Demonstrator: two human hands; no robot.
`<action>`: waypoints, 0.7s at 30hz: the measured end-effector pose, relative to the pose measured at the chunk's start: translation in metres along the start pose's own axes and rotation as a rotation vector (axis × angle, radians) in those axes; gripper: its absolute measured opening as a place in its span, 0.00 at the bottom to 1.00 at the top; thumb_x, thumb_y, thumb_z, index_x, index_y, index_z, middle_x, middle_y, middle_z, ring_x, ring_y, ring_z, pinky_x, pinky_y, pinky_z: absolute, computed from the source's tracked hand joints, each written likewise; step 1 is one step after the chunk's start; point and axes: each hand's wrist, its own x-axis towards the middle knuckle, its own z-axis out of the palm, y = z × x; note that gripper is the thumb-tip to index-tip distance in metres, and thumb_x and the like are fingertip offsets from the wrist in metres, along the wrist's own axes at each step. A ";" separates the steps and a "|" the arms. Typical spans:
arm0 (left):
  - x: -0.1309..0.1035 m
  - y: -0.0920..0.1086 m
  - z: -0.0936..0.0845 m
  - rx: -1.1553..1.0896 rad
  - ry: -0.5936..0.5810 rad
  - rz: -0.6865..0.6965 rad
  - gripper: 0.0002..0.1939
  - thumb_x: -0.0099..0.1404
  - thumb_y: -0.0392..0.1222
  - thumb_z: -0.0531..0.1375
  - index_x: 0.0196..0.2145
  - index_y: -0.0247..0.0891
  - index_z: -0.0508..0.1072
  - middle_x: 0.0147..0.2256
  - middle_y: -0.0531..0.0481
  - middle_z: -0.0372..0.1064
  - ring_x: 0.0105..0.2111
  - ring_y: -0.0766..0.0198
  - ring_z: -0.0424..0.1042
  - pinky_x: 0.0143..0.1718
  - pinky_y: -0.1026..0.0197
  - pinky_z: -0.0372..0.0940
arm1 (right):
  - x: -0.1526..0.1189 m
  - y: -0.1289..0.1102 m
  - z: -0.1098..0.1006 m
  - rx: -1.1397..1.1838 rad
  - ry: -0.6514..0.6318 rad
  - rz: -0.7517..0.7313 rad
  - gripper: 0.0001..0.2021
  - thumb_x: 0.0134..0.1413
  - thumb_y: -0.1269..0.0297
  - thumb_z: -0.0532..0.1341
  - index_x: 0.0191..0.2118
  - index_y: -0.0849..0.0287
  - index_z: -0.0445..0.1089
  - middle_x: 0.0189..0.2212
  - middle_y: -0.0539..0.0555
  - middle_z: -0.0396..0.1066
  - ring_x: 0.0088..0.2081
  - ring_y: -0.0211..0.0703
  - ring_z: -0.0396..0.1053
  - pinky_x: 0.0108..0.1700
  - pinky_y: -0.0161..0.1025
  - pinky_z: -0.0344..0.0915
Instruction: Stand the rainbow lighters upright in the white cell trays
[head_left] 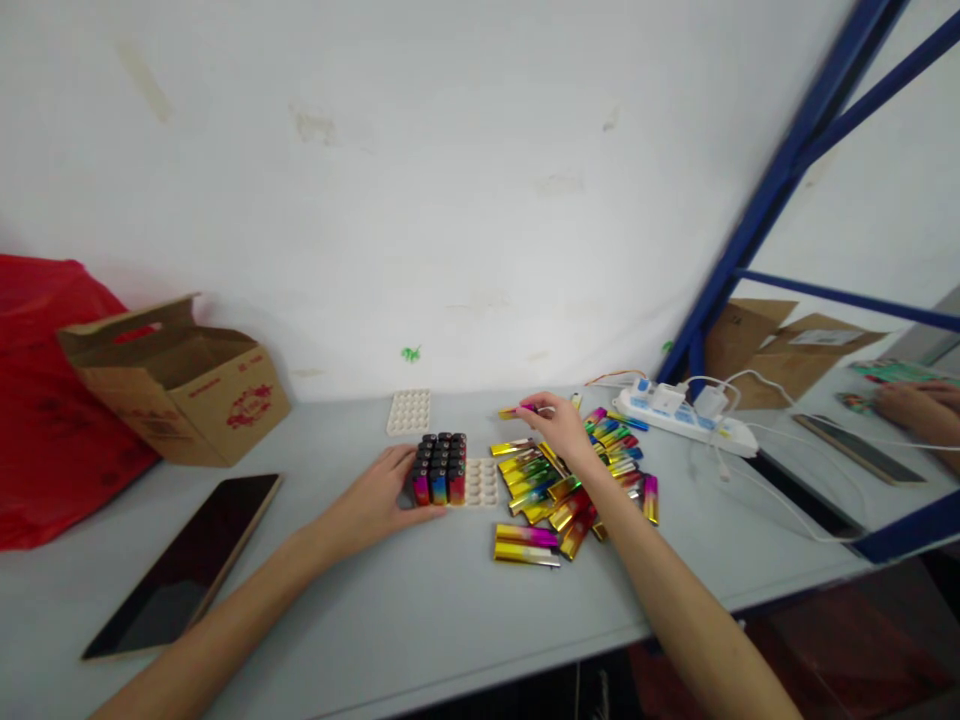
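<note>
My right hand (557, 422) pinches one lighter (517, 411), shiny yellow and magenta, above the back left side of a loose pile of metallic coloured lighters (559, 495). My left hand (386, 492) wraps the left side of a block of upright lighters (440, 468), its thumb along the front and its fingers partly hidden behind. These lighters stand in close rows with their black tops up, in the left part of a white tray (481, 483) with round hollows. Bare hollows show on the tray's right. Two lighters (526, 545) lie side by side in front of the pile.
Another white hollowed tray (409, 411) lies near the wall. At left are a tablet (184, 565), an open cardboard box (180, 390) and a red bag (60, 400). A power strip (686, 415) with cables, a blue frame (780, 190) and another person's hand (911, 405) are at right.
</note>
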 end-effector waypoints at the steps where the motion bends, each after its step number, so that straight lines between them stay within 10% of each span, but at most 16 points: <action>1: 0.000 0.000 0.000 -0.002 -0.001 0.004 0.43 0.70 0.73 0.81 0.71 0.46 0.87 0.74 0.30 0.84 0.75 0.23 0.82 0.84 0.24 0.75 | -0.001 -0.002 0.003 0.141 -0.003 0.032 0.18 0.59 0.46 0.84 0.43 0.54 0.89 0.40 0.56 0.90 0.41 0.54 0.84 0.51 0.50 0.80; 5: 0.001 0.001 0.000 -0.004 -0.010 0.010 0.43 0.71 0.72 0.80 0.73 0.44 0.86 0.74 0.29 0.84 0.76 0.24 0.82 0.84 0.24 0.74 | -0.010 -0.014 0.018 0.530 0.063 0.110 0.32 0.43 0.33 0.90 0.43 0.53 0.90 0.43 0.56 0.91 0.47 0.54 0.85 0.53 0.49 0.81; 12: -0.001 -0.005 -0.003 -0.004 -0.003 0.013 0.41 0.69 0.70 0.82 0.71 0.45 0.88 0.72 0.30 0.85 0.74 0.23 0.84 0.82 0.26 0.77 | -0.032 -0.041 0.034 0.788 -0.179 0.137 0.38 0.52 0.22 0.88 0.46 0.46 0.76 0.33 0.47 0.84 0.33 0.46 0.80 0.42 0.46 0.84; 21: -0.002 -0.010 -0.009 -0.018 -0.026 0.001 0.43 0.66 0.69 0.85 0.71 0.46 0.88 0.72 0.31 0.85 0.73 0.25 0.85 0.81 0.29 0.78 | -0.045 -0.058 0.046 0.444 -0.275 0.109 0.42 0.57 0.10 0.73 0.33 0.50 0.72 0.22 0.39 0.51 0.24 0.36 0.44 0.26 0.38 0.42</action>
